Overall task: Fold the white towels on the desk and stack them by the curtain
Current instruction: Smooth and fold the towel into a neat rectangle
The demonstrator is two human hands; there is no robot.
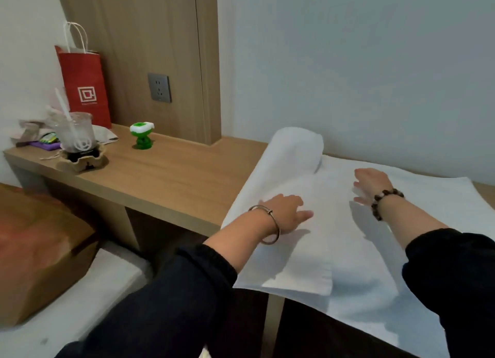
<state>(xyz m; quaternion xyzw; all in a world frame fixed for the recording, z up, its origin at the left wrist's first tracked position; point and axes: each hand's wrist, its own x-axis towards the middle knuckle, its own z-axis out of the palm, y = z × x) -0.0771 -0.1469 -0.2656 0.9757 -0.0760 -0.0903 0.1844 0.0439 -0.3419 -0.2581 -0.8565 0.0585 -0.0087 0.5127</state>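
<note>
A large white towel (396,264) lies spread over the right part of the wooden desk (171,175), hanging past the front edge. Its left side is folded over into a long strip (292,186) that bunches up at the far end near the wall. My left hand (284,213) rests flat on this folded strip, fingers straight. My right hand (371,182) lies flat on the towel further right, fingers stretched toward the wall. Neither hand grips the cloth. No curtain is in view.
On the desk's left end stand a red paper bag (84,87), a plastic cup (76,131) with a straw in a holder, a small green toy (142,136) and some clutter. A brown paper bag (37,250) lies at lower left. A wall socket (160,87) sits behind.
</note>
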